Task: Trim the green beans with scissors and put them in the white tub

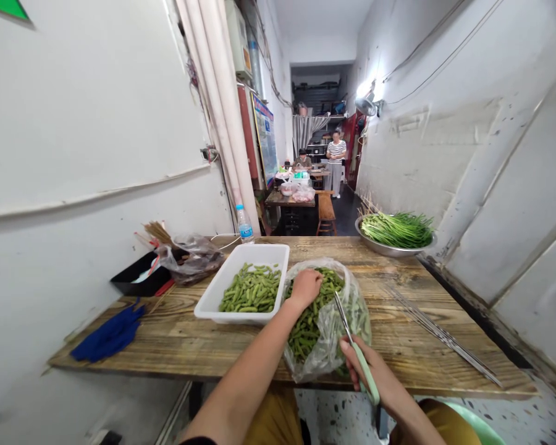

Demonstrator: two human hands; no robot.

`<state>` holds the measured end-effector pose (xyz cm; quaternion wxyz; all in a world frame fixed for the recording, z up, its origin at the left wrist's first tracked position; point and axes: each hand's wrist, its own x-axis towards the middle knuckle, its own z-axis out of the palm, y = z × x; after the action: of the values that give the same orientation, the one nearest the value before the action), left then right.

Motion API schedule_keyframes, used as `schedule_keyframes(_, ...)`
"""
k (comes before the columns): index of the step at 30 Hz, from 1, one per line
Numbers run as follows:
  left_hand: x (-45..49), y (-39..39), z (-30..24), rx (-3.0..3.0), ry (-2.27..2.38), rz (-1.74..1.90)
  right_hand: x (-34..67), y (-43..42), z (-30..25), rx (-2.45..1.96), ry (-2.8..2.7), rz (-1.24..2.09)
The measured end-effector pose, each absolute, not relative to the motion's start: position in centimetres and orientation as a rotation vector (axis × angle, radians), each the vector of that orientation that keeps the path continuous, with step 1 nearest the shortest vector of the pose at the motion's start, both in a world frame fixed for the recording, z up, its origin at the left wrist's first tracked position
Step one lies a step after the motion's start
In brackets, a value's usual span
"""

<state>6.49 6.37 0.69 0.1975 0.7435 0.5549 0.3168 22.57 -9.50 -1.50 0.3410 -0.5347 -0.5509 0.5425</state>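
Right hand [388, 384] gripping green-handled scissors [358, 351], left hand [306, 287] among green pods [304, 329] in clear bag [327, 355], perhaps grasping some

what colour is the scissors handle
Pale green, on the scissors in the right hand; head view shows it.

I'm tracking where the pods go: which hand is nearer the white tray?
Left. The left hand is in the bag just beside the white tray; the right hand, holding scissors, is at the bag's near side, farther off.
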Motion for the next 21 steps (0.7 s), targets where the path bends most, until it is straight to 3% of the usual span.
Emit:
schedule_keyframes(4, 5.9, 3.0, 0.6, 1.574, 1.283, 1.193, 22.6, -9.1, -0.2, -1.503, -1.63, 1.053)
schedule_keyframes(8, 5.1, -0.2, 0.8, 1.257, 1.141, 1.192, 22.3, -8.5, 0.8, -1.619, -1.802, 0.717)
schedule_keyframes(21, 3.9, -2.4, 1.4, 1.094, 0.964, 1.089, 21.2, -8.4, 0.9, -1.584, -1.973, 0.581)
